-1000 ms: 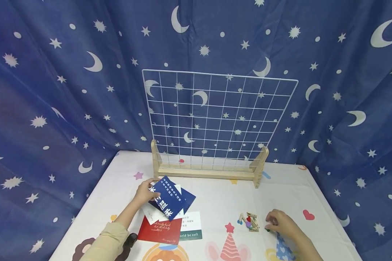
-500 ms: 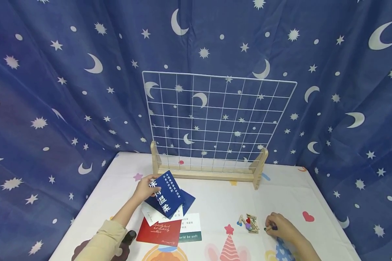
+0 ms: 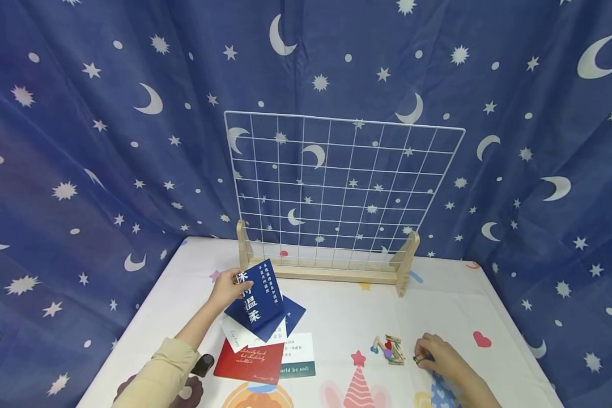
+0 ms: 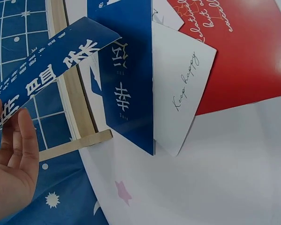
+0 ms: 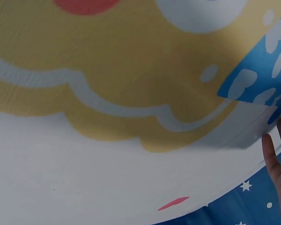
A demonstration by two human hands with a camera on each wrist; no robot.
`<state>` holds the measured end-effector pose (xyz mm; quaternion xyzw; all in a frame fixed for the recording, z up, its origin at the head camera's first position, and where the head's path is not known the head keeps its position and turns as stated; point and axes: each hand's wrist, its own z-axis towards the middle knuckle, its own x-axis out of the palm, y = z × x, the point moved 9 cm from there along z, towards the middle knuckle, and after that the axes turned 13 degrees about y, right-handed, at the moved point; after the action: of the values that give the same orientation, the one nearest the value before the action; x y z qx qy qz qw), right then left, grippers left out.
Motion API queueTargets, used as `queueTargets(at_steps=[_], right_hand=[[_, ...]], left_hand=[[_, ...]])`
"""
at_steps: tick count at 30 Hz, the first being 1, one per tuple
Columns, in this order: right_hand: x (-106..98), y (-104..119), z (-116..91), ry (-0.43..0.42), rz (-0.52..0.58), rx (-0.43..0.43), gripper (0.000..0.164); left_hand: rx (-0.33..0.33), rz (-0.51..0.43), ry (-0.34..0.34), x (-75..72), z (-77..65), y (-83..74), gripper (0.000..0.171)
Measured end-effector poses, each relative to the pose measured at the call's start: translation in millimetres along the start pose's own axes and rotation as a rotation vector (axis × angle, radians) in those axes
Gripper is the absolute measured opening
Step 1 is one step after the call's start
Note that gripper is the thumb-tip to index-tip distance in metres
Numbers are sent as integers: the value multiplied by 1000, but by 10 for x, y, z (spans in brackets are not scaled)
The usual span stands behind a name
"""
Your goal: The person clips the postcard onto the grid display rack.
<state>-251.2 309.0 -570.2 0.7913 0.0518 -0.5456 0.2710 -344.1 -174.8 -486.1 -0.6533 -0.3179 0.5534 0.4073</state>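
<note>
My left hand (image 3: pixel 227 290) pinches a blue card (image 3: pixel 261 297) with white characters by its left edge, holding it tilted above other cards. In the left wrist view the thumb and fingers grip the end of this blue card (image 4: pixel 61 63). Below it lie another blue card (image 3: pixel 293 315), a white card (image 3: pixel 237 335), a red card (image 3: pixel 250 362) and a white-and-green card (image 3: pixel 298 362), partly overlapping. At the right, my right hand (image 3: pixel 442 358) pinches a small dark blue object (image 3: pixel 428 357), mostly hidden by the fingers. Its kind is unclear.
A white wire grid (image 3: pixel 336 181) stands upright in a wooden base (image 3: pixel 321 272) at the back. Several small wooden clothespins (image 3: pixel 395 350), some with coloured hearts, lie left of my right hand. A black object (image 3: pixel 202 365) sits beside the left sleeve. A starry curtain (image 3: pixel 107 170) surrounds the table.
My left hand has raised the blue card slightly and turned it more upright, uncovering more of the blue card beneath. My right hand stays nearly in place, its small object now showing blue.
</note>
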Motion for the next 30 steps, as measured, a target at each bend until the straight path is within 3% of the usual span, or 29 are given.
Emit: queueTargets(at_steps=[9, 14, 20, 26, 30], right_hand=[[-26, 45, -19, -95, -41, -35, 21], [-24, 1, 2, -75, 20, 60, 17], [-114, -59, -2, -111, 109, 213, 16], [-191, -6, 43, -146, 182, 141, 10], [-205, 28, 64, -152, 223, 78, 22]], left_hand=[[17, -28, 17, 21, 29, -52, 21], [20, -10, 16, 16, 16, -79, 22], [71, -17, 17, -19, 5, -177, 20], [76, -16, 16, -57, 9, -214, 18], [93, -26, 32, -73, 22, -220, 18]])
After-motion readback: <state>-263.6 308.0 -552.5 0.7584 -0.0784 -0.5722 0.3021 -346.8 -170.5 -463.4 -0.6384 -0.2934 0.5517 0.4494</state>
